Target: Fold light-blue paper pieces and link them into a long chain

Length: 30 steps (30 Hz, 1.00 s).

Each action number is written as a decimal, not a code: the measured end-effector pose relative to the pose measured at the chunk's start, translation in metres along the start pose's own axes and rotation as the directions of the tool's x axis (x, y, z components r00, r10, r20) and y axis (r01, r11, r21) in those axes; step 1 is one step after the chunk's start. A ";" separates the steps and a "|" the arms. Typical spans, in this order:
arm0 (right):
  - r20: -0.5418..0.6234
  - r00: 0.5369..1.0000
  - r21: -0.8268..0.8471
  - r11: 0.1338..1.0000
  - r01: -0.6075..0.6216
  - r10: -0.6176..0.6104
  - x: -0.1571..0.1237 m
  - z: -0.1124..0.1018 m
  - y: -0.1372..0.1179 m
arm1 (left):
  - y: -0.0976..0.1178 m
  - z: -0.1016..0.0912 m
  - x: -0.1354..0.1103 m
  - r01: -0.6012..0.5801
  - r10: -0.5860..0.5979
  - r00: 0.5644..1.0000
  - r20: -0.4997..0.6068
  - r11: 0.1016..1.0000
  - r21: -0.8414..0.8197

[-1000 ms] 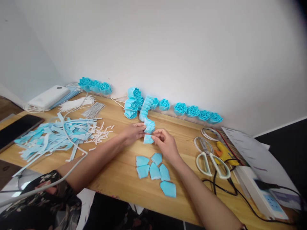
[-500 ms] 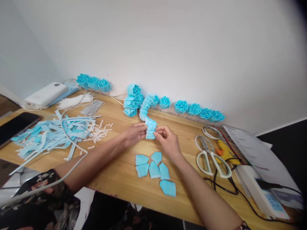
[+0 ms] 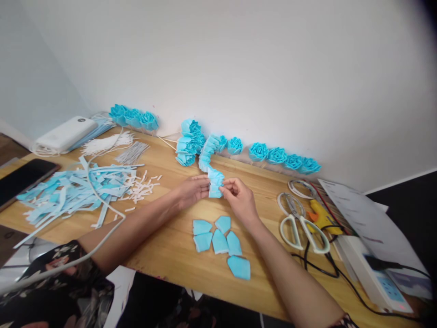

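A curving row of overlapping light-blue fabric petals point(image 3: 206, 157) runs from the back of the table toward me. At its near end lies a pale blue petal point(image 3: 215, 191) between my two hands. My right hand point(image 3: 240, 200) pinches the right edge of this petal between thumb and fingers. On the left side, my left hand point(image 3: 194, 191) rests with fingers stretched out, their tips against the row's edge. Several loose blue petals point(image 3: 220, 242), cut with pointed ends, lie flat on the table nearer to me.
Blue fabric flowers point(image 3: 258, 151) line the wall. To the left are fabric strips point(image 3: 75, 189), white snippets point(image 3: 139, 189), a phone point(image 3: 25, 180) and a power bank point(image 3: 66, 134). Scissors point(image 3: 297, 223), a yellow glue gun point(image 3: 321, 216) and a power strip point(image 3: 378, 278) lie at right.
Both hands stay almost in place at the near end of the petal row. The left fingers look slightly straighter; the near petal has shifted a little.
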State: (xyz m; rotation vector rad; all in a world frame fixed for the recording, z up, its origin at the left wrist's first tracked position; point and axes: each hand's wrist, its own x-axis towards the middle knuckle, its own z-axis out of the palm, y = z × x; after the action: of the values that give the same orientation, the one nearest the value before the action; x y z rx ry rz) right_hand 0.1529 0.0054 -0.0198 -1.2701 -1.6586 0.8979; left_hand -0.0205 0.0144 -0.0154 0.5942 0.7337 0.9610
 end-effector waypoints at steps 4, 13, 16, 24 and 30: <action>-0.005 1.000 -0.011 1.000 -0.004 0.004 0.001 0.000 0.002 | 0.001 0.001 -0.001 0.002 -0.002 1.000 0.008 1.000 0.000; -0.002 1.000 -0.002 1.000 0.000 0.000 0.000 0.002 0.004 | -0.003 0.001 -0.002 -0.093 0.098 0.994 -0.041 0.989 0.112; 0.016 1.000 0.018 1.000 0.007 -0.008 0.000 0.000 0.002 | -0.005 -0.002 0.000 -0.117 0.124 0.991 -0.043 0.984 0.135; 0.054 0.990 0.286 0.948 -0.140 0.130 0.001 -0.001 0.000 | -0.007 -0.006 0.003 -0.148 0.154 0.987 -0.033 0.979 0.141; 0.168 0.970 0.394 0.890 -0.230 0.176 0.004 0.009 0.003 | -0.009 -0.007 0.004 -0.180 0.178 0.984 0.027 0.957 0.226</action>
State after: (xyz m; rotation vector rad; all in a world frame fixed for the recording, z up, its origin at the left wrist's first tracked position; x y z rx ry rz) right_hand 0.1455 0.0096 -0.0250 -1.1198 -1.3464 1.4012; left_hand -0.0196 0.0144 -0.0277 0.8762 0.8003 1.0485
